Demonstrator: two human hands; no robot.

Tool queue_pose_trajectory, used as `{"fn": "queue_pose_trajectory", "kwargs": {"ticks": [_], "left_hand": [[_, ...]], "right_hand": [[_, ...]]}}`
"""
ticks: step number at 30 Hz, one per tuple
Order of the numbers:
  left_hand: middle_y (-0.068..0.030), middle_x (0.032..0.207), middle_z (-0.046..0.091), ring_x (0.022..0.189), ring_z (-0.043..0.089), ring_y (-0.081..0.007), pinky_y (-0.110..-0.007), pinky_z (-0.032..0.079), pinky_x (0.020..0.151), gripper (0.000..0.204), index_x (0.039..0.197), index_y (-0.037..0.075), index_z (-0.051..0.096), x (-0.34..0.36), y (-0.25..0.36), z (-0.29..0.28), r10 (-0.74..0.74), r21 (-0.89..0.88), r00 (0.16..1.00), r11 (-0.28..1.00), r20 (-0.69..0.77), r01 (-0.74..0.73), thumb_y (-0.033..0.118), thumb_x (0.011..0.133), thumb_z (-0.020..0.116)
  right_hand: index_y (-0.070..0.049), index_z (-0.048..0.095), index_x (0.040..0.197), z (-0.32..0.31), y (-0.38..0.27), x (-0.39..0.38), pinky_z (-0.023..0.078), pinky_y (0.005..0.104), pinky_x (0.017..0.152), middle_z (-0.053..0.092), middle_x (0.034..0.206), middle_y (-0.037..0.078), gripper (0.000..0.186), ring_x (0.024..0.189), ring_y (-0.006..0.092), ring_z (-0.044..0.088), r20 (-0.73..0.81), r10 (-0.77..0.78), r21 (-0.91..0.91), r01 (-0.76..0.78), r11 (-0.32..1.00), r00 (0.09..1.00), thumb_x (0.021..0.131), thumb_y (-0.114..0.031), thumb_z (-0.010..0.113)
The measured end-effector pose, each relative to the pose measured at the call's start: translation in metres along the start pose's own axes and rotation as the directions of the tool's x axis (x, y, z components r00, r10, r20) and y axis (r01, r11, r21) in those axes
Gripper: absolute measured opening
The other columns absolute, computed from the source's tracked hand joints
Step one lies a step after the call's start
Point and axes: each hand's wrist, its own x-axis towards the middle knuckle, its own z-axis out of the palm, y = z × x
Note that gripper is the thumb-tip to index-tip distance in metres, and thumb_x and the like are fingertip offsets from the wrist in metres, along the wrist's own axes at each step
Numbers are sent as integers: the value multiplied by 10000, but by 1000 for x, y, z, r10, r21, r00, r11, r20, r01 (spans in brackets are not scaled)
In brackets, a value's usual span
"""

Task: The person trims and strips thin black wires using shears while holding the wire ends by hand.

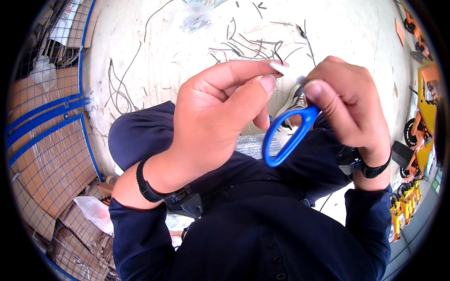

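Observation:
My left hand (211,112) is raised at centre, thumb and forefinger closed round a small white piece (280,68) too small to make out clearly; a dark wire shows just beyond it. My right hand (347,98), to its right, grips blue-handled scissors (286,145), with a large loop hanging below my fingers. The blades are mostly hidden between the hands. A shoe (293,105) shows behind the scissors, between my dark-trousered legs.
Cut wires (246,44) and a clear plastic bag (192,18) lie on the pale floor (140,70). A blue wire cage (65,100) with cardboard stands left. Yellow and orange wheeled items (422,136) line the right side.

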Motion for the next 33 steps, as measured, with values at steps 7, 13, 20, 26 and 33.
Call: {"fn": "queue_pose_trajectory", "kwargs": {"ticks": [7,13,20,26,33], "left_hand": [[-40,705,602,569,490,-25,-170,421,514,277,1154,-90,586,-3,2,4,-19,55,1000,998,-20,20,80,943,530],[-21,685,583,582,491,-25,-172,429,523,273,1147,-69,602,-4,4,6,-56,39,998,998,-41,58,101,943,539],[-50,806,641,684,556,-39,-178,465,602,234,1111,-63,621,-4,4,-2,-98,-17,995,995,28,99,78,933,568],[-98,910,689,769,625,-69,-198,515,672,216,1091,-71,622,-4,8,-3,-107,-9,994,994,38,107,60,924,579],[-102,914,690,675,610,-65,-192,494,610,200,1072,-73,627,-6,9,1,-81,-36,997,996,-8,80,46,921,572]], "right_hand": [[6,625,790,6,-1,5,420,335,575,592,657,89,182,610,255,532,76,-70,-78,76,994,995,881,-148,591],[-2,625,789,7,-1,5,419,335,583,589,648,84,176,599,257,527,80,-74,-71,79,994,994,882,-147,589],[-9,618,774,6,-1,4,410,336,577,583,634,79,172,584,254,511,99,-62,-56,68,996,993,882,-141,592],[-11,616,770,8,-2,4,406,334,573,580,629,78,170,583,254,506,65,-61,-89,67,994,996,880,-139,594],[-1,577,763,3,1,2,389,299,551,542,634,66,238,563,187,480,-16,8,-92,-10,996,1000,939,-157,544]]}}
